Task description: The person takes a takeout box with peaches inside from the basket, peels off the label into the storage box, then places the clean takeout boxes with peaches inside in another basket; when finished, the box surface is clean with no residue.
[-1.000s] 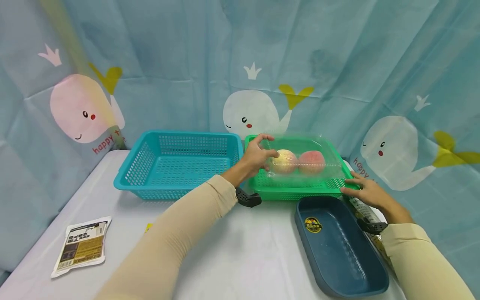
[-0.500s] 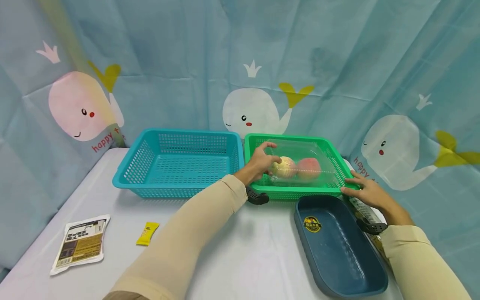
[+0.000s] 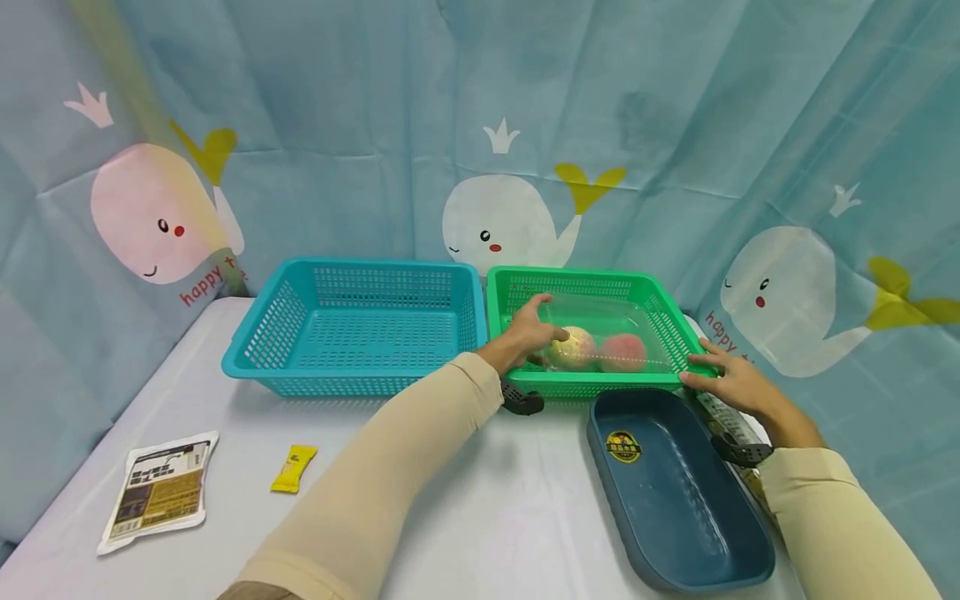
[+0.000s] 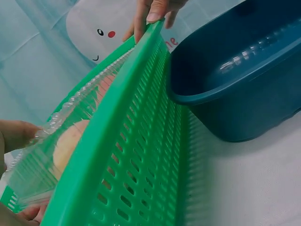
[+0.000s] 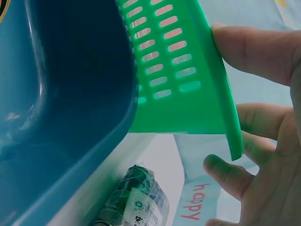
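Note:
My left hand (image 3: 528, 336) grips the left end of a clear plastic clamshell box (image 3: 600, 310), which lies low inside the green basket (image 3: 585, 379). Through the lid show two peaches, a yellowish peach (image 3: 573, 348) and a redder peach (image 3: 623, 353). In the left wrist view, fingertips (image 4: 28, 132) press the box's ridged edge, partly hidden by the basket's wall. My right hand (image 3: 738, 387) holds the basket's front right corner. Its thumb (image 5: 244, 44) touches the rim on one side, with other fingers round the far side.
A turquoise basket (image 3: 352, 379) stands left of the green one. In front lies a dark blue tub (image 3: 675, 492), with a wrapped package (image 5: 141, 197) beside it. Further left on the white tabletop (image 3: 487, 517) are a yellow sachet (image 3: 294, 468) and a flat printed packet (image 3: 161, 492).
My left hand has lowered the clamshell box with the peaches from above the green basket down into it, slightly toward me. The right hand stays at the basket's corner.

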Available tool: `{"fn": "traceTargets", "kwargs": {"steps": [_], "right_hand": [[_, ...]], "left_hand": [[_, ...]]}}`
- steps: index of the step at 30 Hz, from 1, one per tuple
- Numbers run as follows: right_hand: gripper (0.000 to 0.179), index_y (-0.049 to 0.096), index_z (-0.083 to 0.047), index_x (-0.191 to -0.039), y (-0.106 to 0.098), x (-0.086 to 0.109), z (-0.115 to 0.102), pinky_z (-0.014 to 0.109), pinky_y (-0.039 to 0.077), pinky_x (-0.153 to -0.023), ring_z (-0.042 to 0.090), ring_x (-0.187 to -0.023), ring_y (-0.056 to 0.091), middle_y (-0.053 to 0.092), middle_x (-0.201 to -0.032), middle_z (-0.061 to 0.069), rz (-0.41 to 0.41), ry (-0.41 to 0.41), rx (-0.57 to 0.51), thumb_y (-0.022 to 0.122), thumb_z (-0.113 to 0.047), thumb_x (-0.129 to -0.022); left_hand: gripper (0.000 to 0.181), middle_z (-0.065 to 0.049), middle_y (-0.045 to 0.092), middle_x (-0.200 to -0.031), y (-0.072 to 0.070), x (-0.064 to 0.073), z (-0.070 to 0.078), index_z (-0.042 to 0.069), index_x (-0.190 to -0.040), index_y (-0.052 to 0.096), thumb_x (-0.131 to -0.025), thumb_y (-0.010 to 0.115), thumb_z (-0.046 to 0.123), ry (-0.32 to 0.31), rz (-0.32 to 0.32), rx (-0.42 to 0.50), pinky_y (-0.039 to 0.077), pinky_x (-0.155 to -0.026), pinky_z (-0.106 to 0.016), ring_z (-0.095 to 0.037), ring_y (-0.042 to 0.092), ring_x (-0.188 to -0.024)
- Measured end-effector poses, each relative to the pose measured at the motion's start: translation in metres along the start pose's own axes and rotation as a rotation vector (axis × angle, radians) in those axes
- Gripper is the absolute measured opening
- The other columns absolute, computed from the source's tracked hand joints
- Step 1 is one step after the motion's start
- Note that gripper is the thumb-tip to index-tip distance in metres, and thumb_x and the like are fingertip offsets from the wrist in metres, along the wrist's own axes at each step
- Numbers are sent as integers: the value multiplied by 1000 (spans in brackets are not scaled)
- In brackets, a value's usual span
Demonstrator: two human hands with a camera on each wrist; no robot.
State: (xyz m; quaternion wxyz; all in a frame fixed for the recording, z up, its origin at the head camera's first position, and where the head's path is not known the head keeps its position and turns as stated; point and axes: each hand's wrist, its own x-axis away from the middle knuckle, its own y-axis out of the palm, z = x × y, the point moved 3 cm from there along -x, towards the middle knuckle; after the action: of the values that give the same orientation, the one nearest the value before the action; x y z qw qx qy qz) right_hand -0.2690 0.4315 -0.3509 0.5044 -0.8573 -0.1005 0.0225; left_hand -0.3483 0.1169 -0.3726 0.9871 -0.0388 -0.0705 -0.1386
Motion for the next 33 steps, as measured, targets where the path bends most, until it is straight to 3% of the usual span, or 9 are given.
{"fn": "traceTargets", "kwargs": {"steps": [6,11,16,25,33], "right_hand": [[69,46,13,-134,-1,1,0,73,25,-93,59,-132,12,10,-155,28,-1,-5,2,60,-40,-94],[71,45,13,-136,0,-1,-1,73,25,-94,59,-132,13,9,-155,28,2,12,-3,61,-41,-93],[72,42,13,-137,-2,0,-2,74,23,-93,59,-132,13,12,-154,29,28,6,1,61,-41,-93],[74,36,11,-142,-18,6,-7,76,18,-92,56,-136,4,1,-156,27,82,-36,-14,64,-36,-92],[75,32,9,-145,-38,9,-43,78,17,-91,54,-137,3,0,-157,25,108,-118,20,65,-33,-91]], "left_hand": [[77,-15,19,-155,2,-1,-1,17,-155,17,-93,62,8,-36,-57,68,55,-71,-53,-41,44,-125],[75,-14,18,-156,0,0,1,17,-155,18,-94,60,11,-57,-103,53,50,-82,-56,-42,35,-132],[75,-10,21,-156,-3,3,6,20,-154,22,-92,64,17,-28,-86,-9,46,-87,-57,-35,35,-134],[75,-10,28,-152,-14,21,43,28,-153,27,-91,67,18,64,-94,-64,45,-91,-54,-31,40,-131],[75,-9,28,-152,-46,54,73,29,-153,25,-91,66,20,128,-127,-161,43,-95,-49,-30,41,-129]]}}
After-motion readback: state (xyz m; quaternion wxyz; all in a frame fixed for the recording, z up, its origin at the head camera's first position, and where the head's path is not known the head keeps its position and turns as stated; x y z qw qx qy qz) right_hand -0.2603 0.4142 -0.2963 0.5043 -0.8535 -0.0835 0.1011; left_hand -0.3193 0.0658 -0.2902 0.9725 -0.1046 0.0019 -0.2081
